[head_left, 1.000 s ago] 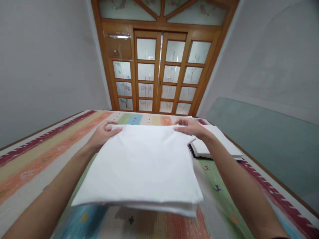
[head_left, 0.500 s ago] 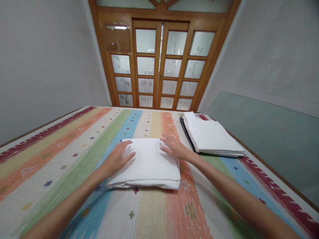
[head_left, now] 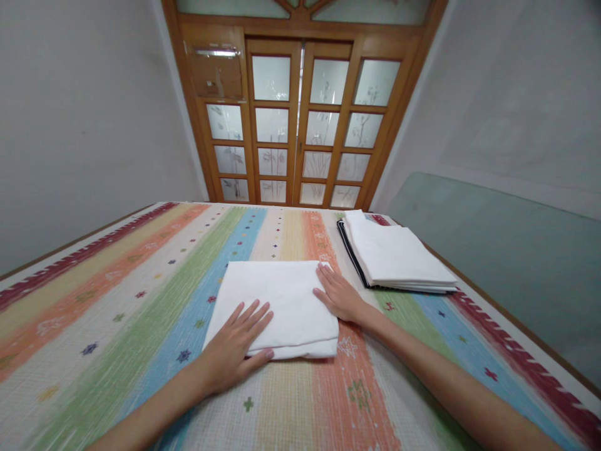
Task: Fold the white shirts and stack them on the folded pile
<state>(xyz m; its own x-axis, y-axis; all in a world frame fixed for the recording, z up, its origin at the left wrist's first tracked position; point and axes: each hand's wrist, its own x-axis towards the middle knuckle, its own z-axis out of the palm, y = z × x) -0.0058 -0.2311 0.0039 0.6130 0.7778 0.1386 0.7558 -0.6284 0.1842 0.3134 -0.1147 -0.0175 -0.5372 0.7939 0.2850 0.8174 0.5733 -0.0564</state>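
A folded white cloth point(head_left: 282, 294) lies flat on the striped, many-coloured cover point(head_left: 141, 294) in front of me. My left hand point(head_left: 237, 351) rests palm down on the cloth's near left corner, fingers stretched out. On the cloth's right edge lies my right hand point(head_left: 339, 295), also flat with its fingers spread. Neither hand grips anything.
A stack of folded white cloths point(head_left: 399, 257) with a dark edge sits at the far right of the cover. Behind stands a wooden door with frosted glass panes point(head_left: 291, 125). A pale green panel point(head_left: 507, 263) runs along the right wall.
The cloth was held up and folded down one second ago, then laid flat. Since half a second ago my left hand slid toward me to the near corner and my right hand shifted to the right edge.
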